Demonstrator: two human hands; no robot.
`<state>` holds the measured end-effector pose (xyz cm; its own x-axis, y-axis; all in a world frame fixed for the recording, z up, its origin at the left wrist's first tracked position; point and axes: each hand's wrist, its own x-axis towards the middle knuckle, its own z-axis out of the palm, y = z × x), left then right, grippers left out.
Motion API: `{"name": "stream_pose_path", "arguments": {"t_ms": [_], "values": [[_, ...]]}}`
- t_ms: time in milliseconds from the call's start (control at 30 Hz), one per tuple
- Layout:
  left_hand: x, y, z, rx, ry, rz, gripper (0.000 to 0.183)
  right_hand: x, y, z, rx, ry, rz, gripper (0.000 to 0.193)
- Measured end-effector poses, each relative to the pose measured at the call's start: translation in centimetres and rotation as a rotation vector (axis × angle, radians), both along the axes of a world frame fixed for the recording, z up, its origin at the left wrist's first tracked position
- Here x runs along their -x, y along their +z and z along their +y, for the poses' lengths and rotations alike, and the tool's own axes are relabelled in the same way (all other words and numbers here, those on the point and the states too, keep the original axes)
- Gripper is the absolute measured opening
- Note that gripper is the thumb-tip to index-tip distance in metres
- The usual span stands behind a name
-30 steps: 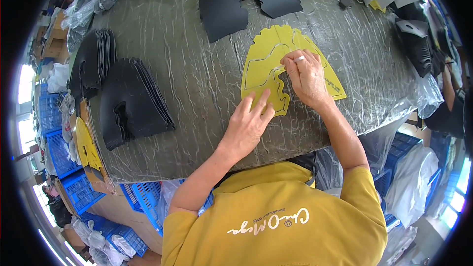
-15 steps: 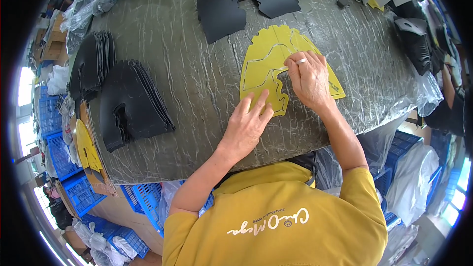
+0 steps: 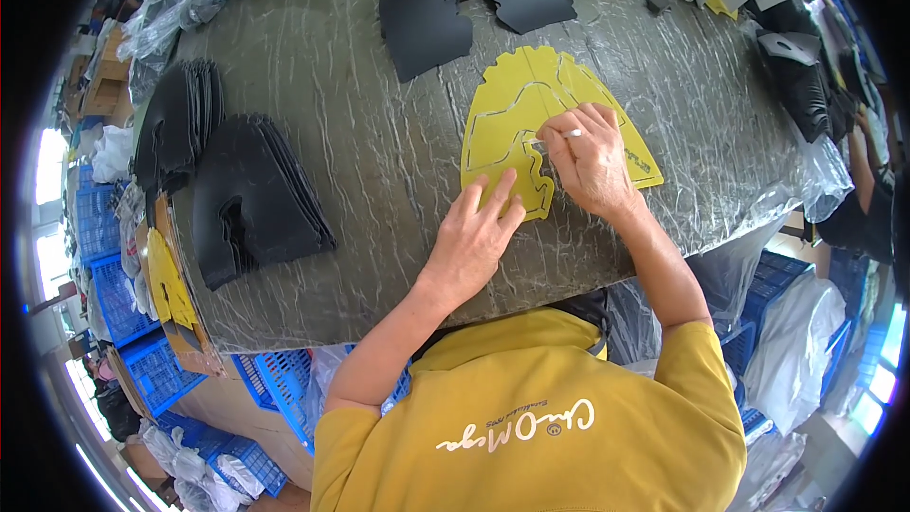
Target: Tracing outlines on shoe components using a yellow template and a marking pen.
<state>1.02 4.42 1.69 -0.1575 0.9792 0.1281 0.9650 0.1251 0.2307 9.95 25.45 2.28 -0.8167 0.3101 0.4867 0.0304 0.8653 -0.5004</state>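
A yellow template (image 3: 502, 123) lies flat on the dark, plastic-covered table (image 3: 379, 237), right in front of the person and just beyond both hands. It is arched, with its scalloped crown at the far side and its two legs opening toward the near edge; its middle line runs from far to near, slanting a little rightward as it comes closer. The left hand (image 3: 470, 239) comes in from the near left, fingers spread and laid on the left leg. The right hand (image 3: 590, 163) reaches farther in, over the inner end of the notch and part of the right leg, so it is the nearer one to the crown. Its thumb and forefinger are drawn together beside the slot (image 3: 523, 141) that runs along the notch; from where I stand I can't tell whether they grip anything. The hands are apart from each other, with the near part of the notch between them. Beyond the template, a single black arched piece (image 3: 424, 21) opens the same way, well clear of the fingers. Off to the left stand two stacks of black pieces, a nearer stack (image 3: 275, 199) and a farther stack (image 3: 175, 123).
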Motion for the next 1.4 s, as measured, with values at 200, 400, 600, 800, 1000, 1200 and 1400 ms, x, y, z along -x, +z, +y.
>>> {"name": "stream_pose_path", "arguments": {"t_ms": [200,400,600,800,1000,1200,1400], "values": [[0.1,-0.1,-0.1,-0.021,-0.004,-0.008,0.046,-0.6,0.0,-0.7,0.027,-0.033,-0.006,0.003],[0.0,0.0,0.0,-0.021,-0.006,-0.015,0.047,-0.6,-0.3,-1.0,-0.001,-0.06,0.005,0.002],[0.0,0.1,-0.1,-0.015,0.0,-0.007,0.046,-1.2,-0.4,-1.4,-0.004,-0.049,0.036,0.006],[0.0,0.1,0.0,-0.015,0.001,-0.001,0.045,-2.0,-0.5,-1.0,-0.011,-0.014,0.042,0.008],[-0.1,0.1,-0.1,-0.007,0.016,0.0,0.044,-2.4,-0.3,-1.3,-0.004,-0.042,0.014,0.008],[-0.1,0.0,0.0,-0.015,0.014,0.008,0.045,-2.8,-0.7,-1.3,-0.01,-0.062,0.03,0.008],[-0.1,0.0,-0.1,-0.015,0.015,0.019,0.045,-3.1,-0.1,-1.8,-0.024,-0.039,-0.002,0.009]]}}
